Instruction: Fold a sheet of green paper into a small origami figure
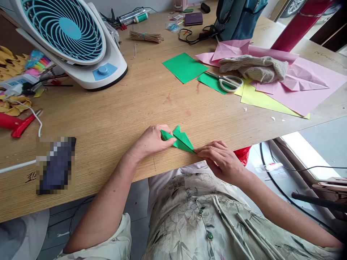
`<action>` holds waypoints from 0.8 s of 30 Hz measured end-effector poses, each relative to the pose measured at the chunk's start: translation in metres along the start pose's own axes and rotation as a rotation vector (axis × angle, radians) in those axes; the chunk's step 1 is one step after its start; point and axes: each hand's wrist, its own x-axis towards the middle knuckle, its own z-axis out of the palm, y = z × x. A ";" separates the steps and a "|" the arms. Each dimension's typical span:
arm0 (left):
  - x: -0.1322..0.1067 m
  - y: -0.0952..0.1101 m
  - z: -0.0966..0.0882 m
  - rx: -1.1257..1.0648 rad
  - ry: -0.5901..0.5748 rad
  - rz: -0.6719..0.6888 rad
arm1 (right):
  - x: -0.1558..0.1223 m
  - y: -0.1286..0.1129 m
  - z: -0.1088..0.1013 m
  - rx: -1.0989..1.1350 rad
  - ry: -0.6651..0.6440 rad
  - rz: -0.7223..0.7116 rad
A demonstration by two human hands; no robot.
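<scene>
A small piece of folded green paper (183, 140) lies near the front edge of the wooden table, creased into pointed flaps. My left hand (155, 141) pinches its left side, the thumb on top and the fingers behind. At the paper's right-hand tip, my right hand (218, 158) touches the point with its fingers held together; whether the tip is gripped or only pressed is hard to see. Farther back lies a flat green sheet (184, 67), with scissors (231, 82) beside it resting on another green piece.
Pink paper (306, 94), yellow paper (267, 99) and a grey knitted glove (255, 68) lie at the right. A fan (108, 74) stands at the back left. A bundle of thin sticks (146, 36) and a blue bag (241, 21) are at the back. A blurred-out object (56, 168) lies front left.
</scene>
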 end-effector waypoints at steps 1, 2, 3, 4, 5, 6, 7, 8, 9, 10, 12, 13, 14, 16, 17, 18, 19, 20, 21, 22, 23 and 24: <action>0.000 0.000 0.000 0.002 0.001 -0.004 | 0.000 0.000 0.000 -0.017 -0.011 -0.007; 0.000 0.001 0.000 0.003 0.003 -0.010 | 0.000 0.000 0.000 -0.041 -0.022 -0.016; 0.001 0.001 0.000 0.005 0.004 -0.016 | 0.001 -0.001 0.000 -0.068 -0.033 -0.025; 0.001 0.001 0.000 0.008 0.003 -0.019 | 0.001 -0.001 0.000 -0.093 -0.044 -0.034; 0.001 0.001 0.000 0.012 0.001 -0.019 | 0.001 -0.001 0.000 -0.111 -0.053 -0.040; 0.001 0.002 0.000 0.016 -0.004 -0.014 | 0.001 -0.002 0.000 -0.122 -0.057 -0.044; 0.002 0.001 0.001 0.020 -0.007 -0.009 | 0.002 -0.002 0.000 -0.125 -0.060 -0.048; 0.002 0.001 0.001 0.024 -0.008 -0.005 | 0.002 -0.002 0.000 -0.123 -0.061 -0.050; 0.002 0.001 0.001 0.023 -0.008 -0.002 | 0.002 -0.003 0.000 -0.116 -0.060 -0.048; 0.002 0.000 0.001 0.015 -0.010 0.002 | 0.002 -0.003 0.000 -0.108 -0.059 -0.045; 0.001 -0.003 0.000 -0.026 -0.022 0.010 | 0.002 -0.003 0.000 -0.089 -0.062 -0.036; 0.000 -0.004 0.000 -0.052 -0.028 0.014 | 0.003 -0.003 0.000 -0.083 -0.068 -0.029; 0.000 -0.005 0.000 -0.076 -0.033 0.014 | 0.003 -0.003 -0.001 -0.083 -0.077 -0.022; -0.001 -0.006 0.000 -0.104 -0.030 -0.005 | 0.003 -0.003 -0.001 -0.100 -0.092 -0.007; -0.002 -0.006 0.000 -0.103 -0.021 -0.023 | 0.003 -0.003 -0.001 -0.111 -0.096 -0.003; -0.002 -0.005 0.000 -0.090 -0.006 -0.047 | 0.003 -0.004 -0.001 -0.120 -0.096 -0.003; -0.002 -0.005 0.001 -0.067 0.012 -0.074 | 0.004 -0.005 -0.001 -0.123 -0.092 -0.006; -0.002 -0.004 0.002 -0.036 0.031 -0.101 | 0.005 -0.005 -0.001 -0.123 -0.086 -0.012; -0.003 -0.003 0.002 0.001 0.049 -0.124 | 0.005 -0.006 -0.001 -0.120 -0.080 -0.019; -0.003 -0.001 0.003 0.036 0.062 -0.140 | 0.006 -0.006 -0.001 -0.118 -0.077 -0.027; -0.003 0.000 0.003 0.063 0.067 -0.147 | 0.007 -0.006 -0.002 -0.118 -0.074 -0.034; -0.003 0.000 0.004 0.077 0.066 -0.146 | 0.008 -0.006 -0.002 -0.121 -0.076 -0.042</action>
